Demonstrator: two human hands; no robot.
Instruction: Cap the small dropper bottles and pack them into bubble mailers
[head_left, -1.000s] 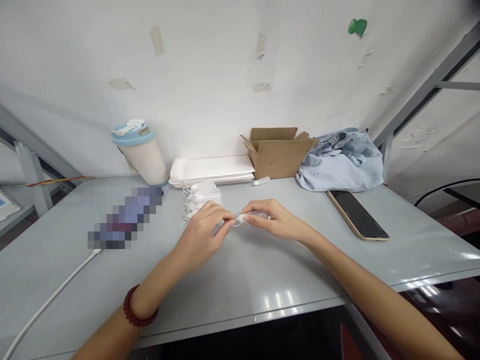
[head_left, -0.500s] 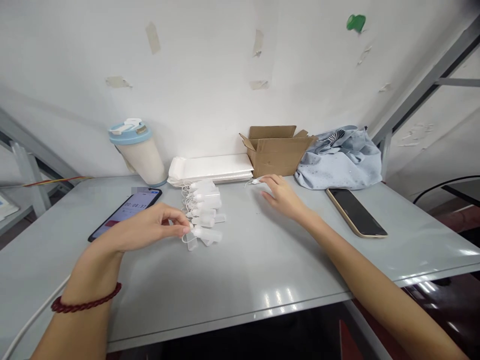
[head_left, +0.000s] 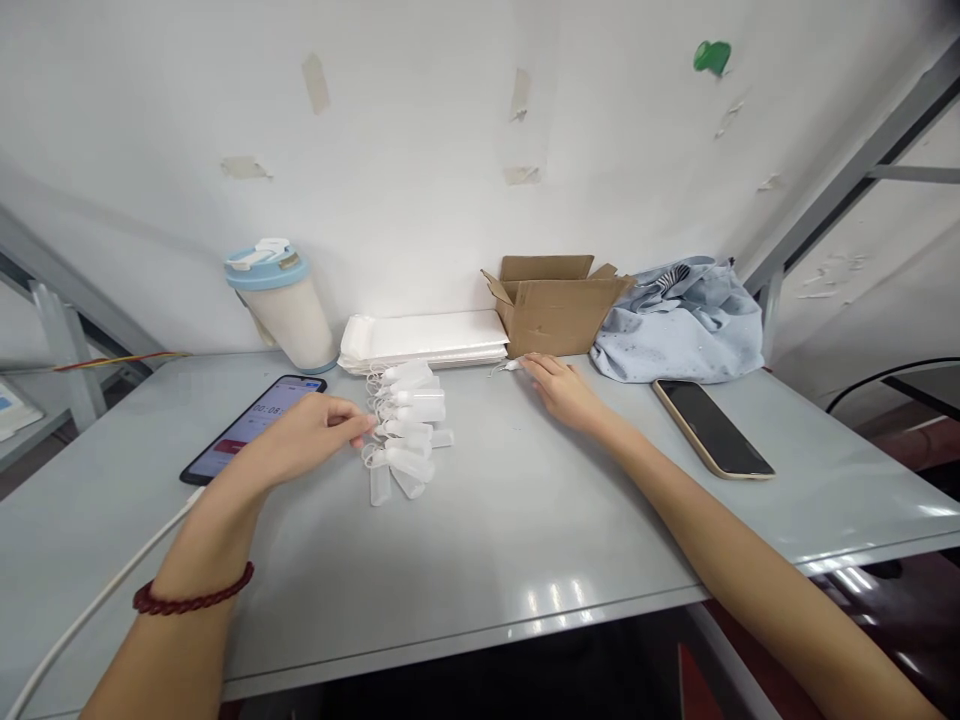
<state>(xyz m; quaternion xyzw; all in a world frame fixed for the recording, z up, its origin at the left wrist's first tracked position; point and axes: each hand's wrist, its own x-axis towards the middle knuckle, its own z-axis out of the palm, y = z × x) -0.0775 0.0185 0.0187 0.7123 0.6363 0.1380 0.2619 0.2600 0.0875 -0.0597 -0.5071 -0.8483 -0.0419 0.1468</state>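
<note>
Small translucent plastic bottles with white caps and thin white string loops lie in an overlapping row on the grey table. My left hand is at the left side of the row, thumb and fingertips pinched together by the string loops; what is between them is too small to make out. My right hand lies with fingers stretched forward on the table in front of the cardboard box. At its fingertips a white cap with a string pokes out; the rest is hidden by the hand.
Along the wall stand a blue-lidded cup, a stack of white packets, an open cardboard box and a light blue cloth bag. A phone showing a timer lies left, another phone right. A white cable runs at left.
My left hand has moved slightly up and back from the nearest bottle's cap to the string loops above. My right hand has flattened a little by the box. The view has shifted slightly.
</note>
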